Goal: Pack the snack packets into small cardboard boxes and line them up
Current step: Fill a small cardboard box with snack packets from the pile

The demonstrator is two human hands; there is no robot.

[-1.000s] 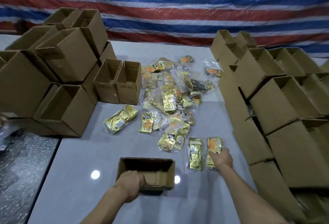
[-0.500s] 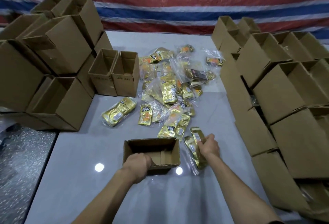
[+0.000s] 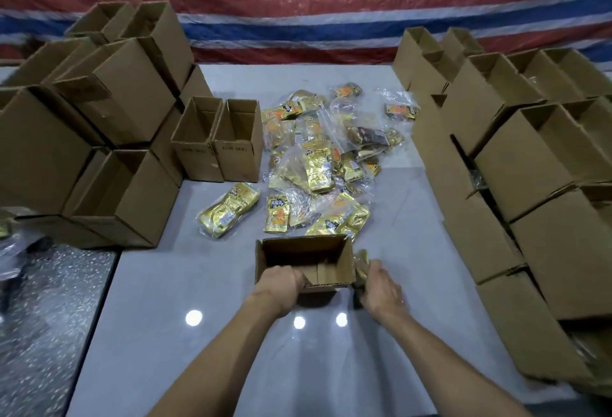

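A small open cardboard box (image 3: 311, 252) stands on the grey table (image 3: 198, 350) just in front of me. My left hand (image 3: 280, 285) grips its near left rim. My right hand (image 3: 381, 285) holds gold snack packets (image 3: 361, 262) right beside the box's right wall. A pile of gold and clear-wrapped snack packets (image 3: 324, 158) lies beyond the box in the middle of the table. One gold packet (image 3: 228, 209) lies apart at the pile's left.
Empty open boxes (image 3: 99, 138) are stacked at the left, with two upright small boxes (image 3: 218, 141) next to the pile. More boxes (image 3: 530, 168) lean in rows at the right. A striped tarp (image 3: 298, 2) hangs behind. The table's left edge (image 3: 99, 334) meets speckled floor.
My right hand picked two gold packets off the table and carried them left to the box's right side. My left hand stayed on the box rim.
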